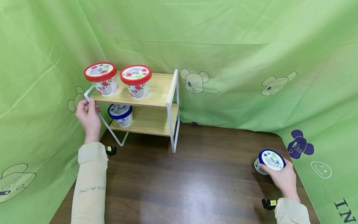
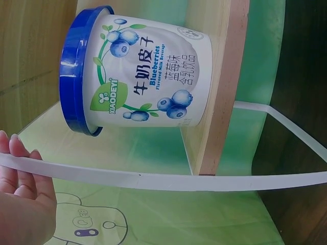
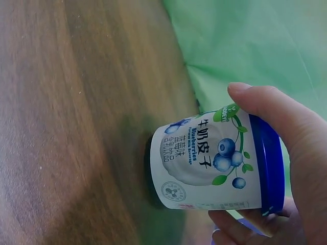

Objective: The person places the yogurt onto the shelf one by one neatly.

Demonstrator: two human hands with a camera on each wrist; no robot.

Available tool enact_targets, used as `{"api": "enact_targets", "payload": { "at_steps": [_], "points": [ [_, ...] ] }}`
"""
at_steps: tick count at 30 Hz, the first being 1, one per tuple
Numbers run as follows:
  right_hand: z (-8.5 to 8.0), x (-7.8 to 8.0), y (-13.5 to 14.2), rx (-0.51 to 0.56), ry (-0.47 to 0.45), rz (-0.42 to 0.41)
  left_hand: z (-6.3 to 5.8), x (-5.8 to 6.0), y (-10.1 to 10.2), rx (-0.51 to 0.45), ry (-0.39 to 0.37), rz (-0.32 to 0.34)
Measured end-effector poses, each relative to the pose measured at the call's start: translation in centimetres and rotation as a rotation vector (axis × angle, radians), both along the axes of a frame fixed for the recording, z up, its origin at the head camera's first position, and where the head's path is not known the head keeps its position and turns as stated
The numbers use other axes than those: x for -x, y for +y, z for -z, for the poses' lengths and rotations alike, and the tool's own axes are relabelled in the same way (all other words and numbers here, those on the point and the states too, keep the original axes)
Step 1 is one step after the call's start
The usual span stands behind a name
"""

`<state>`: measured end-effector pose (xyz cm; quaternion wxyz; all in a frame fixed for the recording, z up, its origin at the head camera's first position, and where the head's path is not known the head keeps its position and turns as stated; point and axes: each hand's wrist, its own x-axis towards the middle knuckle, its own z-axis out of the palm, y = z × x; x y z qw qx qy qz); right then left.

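My right hand grips a blue-lidded blueberry milk tub at the table's right side; in the right wrist view thumb and fingers wrap round the tub near its lid. My left hand holds the white metal frame of a two-tier wooden shelf at its front left upright, fingers curled behind the bar in the left wrist view. Another blue-lidded tub stands on the lower tier, close to that hand. Two red-lidded tubs, one left and one beside it, stand on the top tier.
The shelf stands at the back left of a dark brown wooden table. A green cloth with cartoon bears hangs behind and along both sides. Each wrist wears a black strap mount, the left one near the shelf's leg.
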<state>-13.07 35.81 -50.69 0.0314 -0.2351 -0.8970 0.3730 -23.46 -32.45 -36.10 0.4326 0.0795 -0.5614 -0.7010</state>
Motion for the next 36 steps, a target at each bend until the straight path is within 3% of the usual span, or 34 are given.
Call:
{"api": "enact_targets", "payload": {
  "at_steps": [36],
  "points": [
    [-0.2,0.3,-1.8,0.092,-0.001,0.031,0.0,0.0,0.1,-0.014,0.013,0.004]
  ]
}}
